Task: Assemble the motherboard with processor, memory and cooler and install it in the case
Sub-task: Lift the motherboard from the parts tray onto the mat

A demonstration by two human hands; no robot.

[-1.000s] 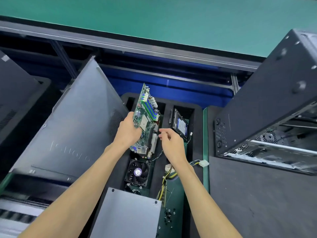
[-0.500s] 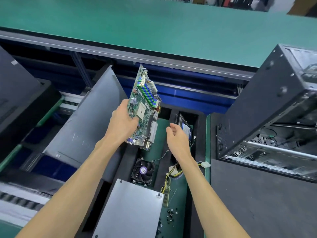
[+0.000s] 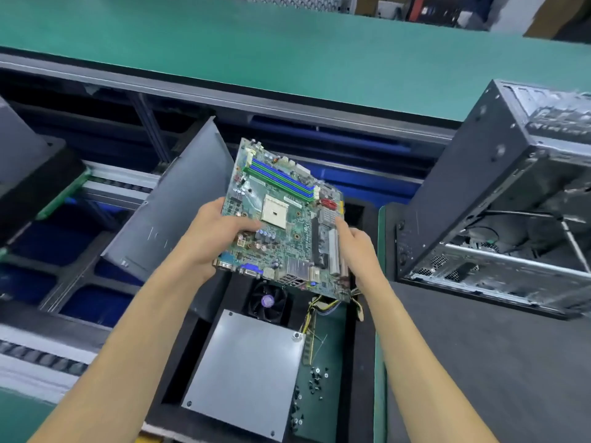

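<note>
— We've turned the motherboard (image 3: 281, 219) since a second ago: it stood nearly edge-on in the foam tray, and now its component face looks up at us, lifted clear.

— And our right hand (image 3: 355, 251)?

— It hovered apart before; now it grips the board's right edge, while our left hand (image 3: 211, 235) keeps the left edge.

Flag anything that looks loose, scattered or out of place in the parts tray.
Small dark screws lie scattered loose on the green mat of the tray, right of the metal plate. Yellow cables sprawl untidily beside the cooler fan.
</note>
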